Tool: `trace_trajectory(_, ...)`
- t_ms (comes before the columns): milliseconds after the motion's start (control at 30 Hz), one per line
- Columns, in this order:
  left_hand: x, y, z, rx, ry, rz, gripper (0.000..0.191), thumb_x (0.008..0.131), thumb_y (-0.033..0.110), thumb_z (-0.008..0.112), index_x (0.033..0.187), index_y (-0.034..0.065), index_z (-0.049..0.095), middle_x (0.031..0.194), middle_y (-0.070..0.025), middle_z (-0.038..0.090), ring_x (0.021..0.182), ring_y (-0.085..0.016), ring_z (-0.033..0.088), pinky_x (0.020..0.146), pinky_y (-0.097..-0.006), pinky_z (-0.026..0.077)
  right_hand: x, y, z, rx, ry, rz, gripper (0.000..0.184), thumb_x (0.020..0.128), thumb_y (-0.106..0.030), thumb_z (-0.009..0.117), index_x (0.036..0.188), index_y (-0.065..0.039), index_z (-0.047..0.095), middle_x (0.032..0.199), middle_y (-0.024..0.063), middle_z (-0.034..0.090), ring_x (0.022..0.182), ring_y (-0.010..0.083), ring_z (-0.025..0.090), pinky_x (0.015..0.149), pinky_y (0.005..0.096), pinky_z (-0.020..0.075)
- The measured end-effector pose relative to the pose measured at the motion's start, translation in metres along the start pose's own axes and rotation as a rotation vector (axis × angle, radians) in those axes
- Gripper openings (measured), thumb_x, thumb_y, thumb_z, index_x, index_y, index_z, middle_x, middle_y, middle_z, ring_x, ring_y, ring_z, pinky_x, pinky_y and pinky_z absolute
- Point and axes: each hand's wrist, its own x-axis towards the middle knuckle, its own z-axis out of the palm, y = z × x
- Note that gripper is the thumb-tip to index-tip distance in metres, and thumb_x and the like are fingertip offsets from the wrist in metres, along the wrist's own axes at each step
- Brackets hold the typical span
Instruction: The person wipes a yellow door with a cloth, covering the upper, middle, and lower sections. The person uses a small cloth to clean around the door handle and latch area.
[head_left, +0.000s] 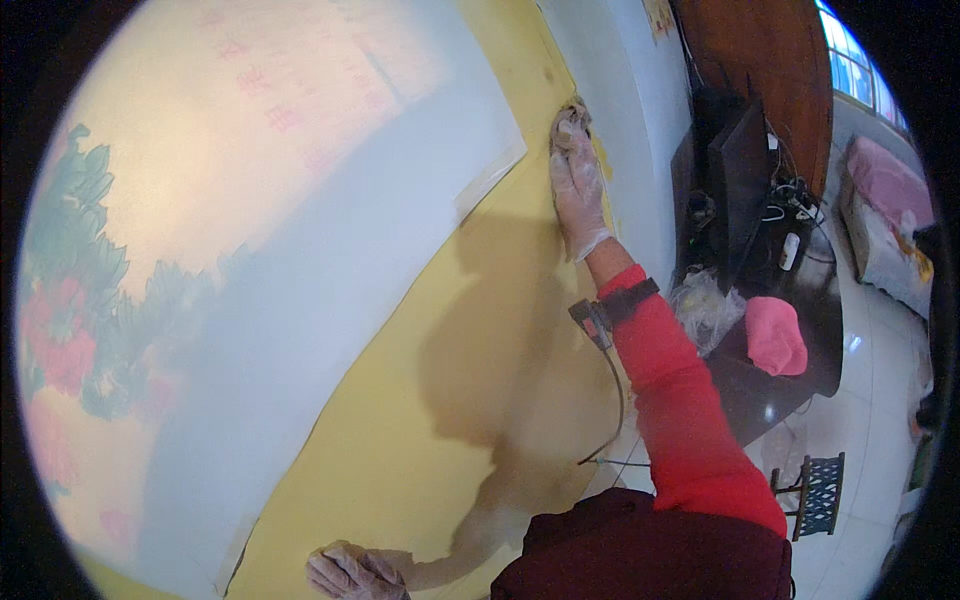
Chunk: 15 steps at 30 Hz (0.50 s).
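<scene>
My right hand (577, 180), in a thin translucent glove, reaches far up along a yellow wall (360, 450). Its fingers press a crumpled, dirty cloth (574, 112) against the wall, close to where the yellow meets a pale strip. Low in the view, my left hand (356, 574) is also gloved and lies against the yellow surface with curled fingers; whether anything is under it cannot be made out. Between the hands and to their left spreads a large pale mural panel (337, 225) with painted flowers and leaves, its lower edge slightly raised.
Strapped over my red sleeve is a black device (592, 322) with a hanging cable. At right, a dark table (817, 337) bears a monitor (739, 195), cables, a plastic bag (705, 304) and a pink cloth (776, 335). A small folding stool (819, 495) stands on the tiles.
</scene>
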Motion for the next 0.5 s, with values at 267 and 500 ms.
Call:
trace_trajectory(267, -0.004, 0.000, -0.001, 0.017, 0.040, 0.043, 0.057, 0.102, 0.041, 0.039, 0.147, 0.0048, 0.036, 0.150, -0.0281, 0.036, 0.138, -0.050, 0.034, 0.112, -0.0642, 0.024, -0.003, 0.023, -0.007, -0.001, 0.054, 0.078, 0.039, 0.096, -0.012, 0.053, 0.133, -0.001, 0.051, 0.140, 0.0190, 0.051, 0.133, 0.0368, 0.045, 0.115, 0.0408, 0.0310)
trace_trajectory(500, -0.002, 0.004, -0.001, 0.056, 0.019, -0.020, 0.052, 0.101, 0.043, 0.039, 0.135, 0.0042, 0.043, 0.143, -0.0290, 0.042, 0.132, -0.049, 0.040, 0.110, -0.0641, 0.027, -0.049, 0.053, -0.020, -0.114, 0.005, 0.132, 0.048, 0.100, -0.021, 0.046, 0.143, 0.001, 0.043, 0.148, 0.0223, 0.043, 0.141, 0.0364, 0.035, 0.119, 0.0406, 0.0227)
